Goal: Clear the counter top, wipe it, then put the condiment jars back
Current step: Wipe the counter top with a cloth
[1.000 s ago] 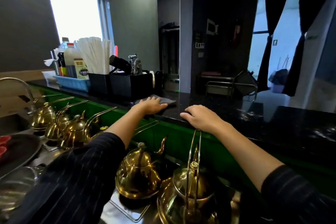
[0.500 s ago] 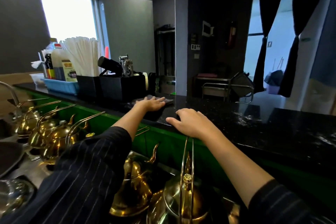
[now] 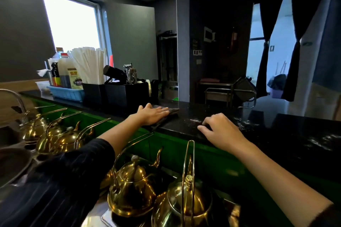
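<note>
Right hand point(image 3: 221, 131) sliding rightward along near edge of counter point(image 3: 276, 134), loosely curled, empty; left hand point(image 3: 153, 115) flat, pressing cloth point(image 3: 172, 111); crumbs point(image 3: 193, 120) risking being swept onto kettles point(image 3: 132, 186) below.

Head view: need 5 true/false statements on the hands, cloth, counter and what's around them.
1. The left hand lies flat on the grey cloth on the black counter. True.
2. The right hand grips a jar. False: it holds nothing; its fingertips rest on the counter near the front edge.
3. The counter right of the cloth is spotless. False: pale specks show there.
4. A blue basket of bottles stands at the counter's far left. True.
5. The brass teapots stand on the counter. False: they stand lower, on the near side of its green front.
</note>
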The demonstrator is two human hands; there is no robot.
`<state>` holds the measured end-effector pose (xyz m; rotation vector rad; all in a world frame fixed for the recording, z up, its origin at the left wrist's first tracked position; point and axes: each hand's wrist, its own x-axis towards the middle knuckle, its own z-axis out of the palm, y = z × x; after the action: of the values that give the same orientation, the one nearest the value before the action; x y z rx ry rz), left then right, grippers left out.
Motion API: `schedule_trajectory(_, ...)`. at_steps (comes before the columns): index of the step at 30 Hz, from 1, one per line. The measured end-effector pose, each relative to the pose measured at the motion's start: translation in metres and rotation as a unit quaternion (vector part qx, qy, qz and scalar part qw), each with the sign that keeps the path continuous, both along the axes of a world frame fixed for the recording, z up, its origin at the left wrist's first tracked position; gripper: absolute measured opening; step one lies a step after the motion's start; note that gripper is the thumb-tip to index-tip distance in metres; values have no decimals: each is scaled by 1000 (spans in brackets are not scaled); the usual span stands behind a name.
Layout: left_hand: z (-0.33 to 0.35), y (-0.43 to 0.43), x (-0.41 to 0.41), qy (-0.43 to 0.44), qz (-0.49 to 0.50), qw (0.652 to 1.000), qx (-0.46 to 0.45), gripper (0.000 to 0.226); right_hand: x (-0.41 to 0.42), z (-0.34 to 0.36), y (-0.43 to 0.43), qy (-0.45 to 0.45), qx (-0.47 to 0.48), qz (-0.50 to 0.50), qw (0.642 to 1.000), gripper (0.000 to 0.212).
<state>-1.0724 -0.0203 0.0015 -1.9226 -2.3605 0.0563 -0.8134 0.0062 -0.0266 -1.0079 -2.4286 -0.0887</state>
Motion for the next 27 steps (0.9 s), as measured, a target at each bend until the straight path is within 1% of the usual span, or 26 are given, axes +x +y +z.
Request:
schedule_trajectory(2,-2,9,-5,12,-32,995,94,49,-7,-2,-7,-48,45,-1,998,42)
schedule_trajectory(3,1,14,-9,16,-35,985,169,49,-10,-3,-9,-63,66,3,996,44)
schedule_trajectory(5,16,20,-22,48,4,944,327,45,-10,-3,-12,-67,70,2,995,48)
schedule_trajectory(6,24,22,-32,68,41,924,374,36,-9,-3,-12,-69,71,-3,995,49)
schedule_trajectory(7,29,22,-44,80,82,914,389,28,-8,-3,-12,-72,72,-5,995,50)
schedule_trajectory(8,32,22,-57,84,119,912,383,26,-8,-3,-11,-78,74,-6,994,51)
schedule_trajectory(10,32,17,-81,76,175,919,345,32,-10,-3,-12,-80,67,-1,995,52)
schedule_trajectory(12,27,14,-101,52,192,925,325,36,-10,-3,-12,-79,64,1,995,52)
schedule_trajectory(15,25,13,-123,-8,168,933,318,35,-10,-4,-12,-82,62,0,995,53)
schedule_trajectory(18,30,16,-132,-50,122,933,336,24,-10,-3,-14,-80,56,4,995,52)
schedule_trajectory(20,30,17,-132,-61,107,928,351,18,-11,-3,-15,-85,59,2,995,51)
schedule_trajectory(25,27,11,-124,-73,125,918,368,13,-11,-1,-16,-97,62,0,993,51)
schedule_trajectory(27,29,6,-118,-80,151,915,366,18,-11,0,-18,-99,56,0,994,50)
